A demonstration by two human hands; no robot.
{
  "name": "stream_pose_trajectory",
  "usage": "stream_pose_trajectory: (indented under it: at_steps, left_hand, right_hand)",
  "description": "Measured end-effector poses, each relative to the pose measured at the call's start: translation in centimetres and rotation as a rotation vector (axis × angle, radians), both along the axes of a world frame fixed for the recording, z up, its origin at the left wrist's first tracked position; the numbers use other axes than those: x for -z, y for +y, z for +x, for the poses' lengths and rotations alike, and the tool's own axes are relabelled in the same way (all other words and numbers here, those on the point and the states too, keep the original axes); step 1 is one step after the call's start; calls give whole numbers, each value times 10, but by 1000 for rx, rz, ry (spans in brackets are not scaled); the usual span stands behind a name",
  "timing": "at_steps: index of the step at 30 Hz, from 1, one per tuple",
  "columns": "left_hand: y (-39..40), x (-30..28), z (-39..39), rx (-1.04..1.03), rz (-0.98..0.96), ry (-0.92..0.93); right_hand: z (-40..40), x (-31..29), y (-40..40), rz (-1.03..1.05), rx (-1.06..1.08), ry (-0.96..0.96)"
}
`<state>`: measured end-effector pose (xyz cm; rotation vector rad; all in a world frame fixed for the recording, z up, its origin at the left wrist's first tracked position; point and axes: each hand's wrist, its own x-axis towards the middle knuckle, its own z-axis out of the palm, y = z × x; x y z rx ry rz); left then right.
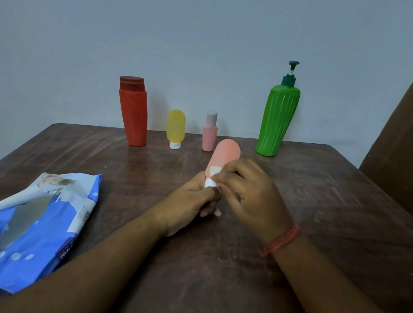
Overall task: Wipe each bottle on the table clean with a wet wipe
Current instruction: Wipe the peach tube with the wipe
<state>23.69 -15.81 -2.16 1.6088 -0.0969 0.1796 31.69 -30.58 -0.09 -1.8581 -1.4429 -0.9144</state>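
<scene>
Both hands meet just right of the frame's middle, above the brown table [235, 280]. Left hand [193, 202] grips the lower end of a salmon-pink tube bottle [225, 156], fingers curled round it, so the tube rises tilted toward the upper right with its rounded end on top. Right hand [251, 191] pinches a small white wet wipe [211, 181] against the tube's lower part, fingers bent over it; a reddish band [281, 242] circles that wrist.

Along the table's far edge, across the middle of the frame, 4 more bottles stand apart from one another: a red bottle [133, 115] at the left, leaning slightly, then a yellow tube [175, 128] standing on its white cap, a small pink bottle [209, 134], and a tall green pump bottle [277, 118] at the right.

At the lower left lies a blue wipes pack [29, 235], its white flap peeled open.
</scene>
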Motion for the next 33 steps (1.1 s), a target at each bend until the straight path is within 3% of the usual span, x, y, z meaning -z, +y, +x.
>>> stream_pose_trajectory:
  at_steps: [4,8,11,15,19,25,33]
  left_hand:
    - [-1,1,-1,-25,112,5]
    - [-1,-2,-2,-47,146,-27]
    - [-1,0,-1,-35,132,-16]
    - [0,-2,-2,0,-5,-21]
    - [2,-2,0,33,-212,9]
    - [9,-4,1,29,-404,-18]
    - [2,-3,-1,68,-140,28]
  right_hand:
    - [6,-5,-3,105,103,38]
    - [-1,3,1,18,20,-6]
    - [2,1,0,169,107,94]
    - [-3,5,0,50,34,39]
    - [1,4,0,148,98,119]
    - [-14,6,6,-62,-65,130]
    - [7,1,3,78,124,36]
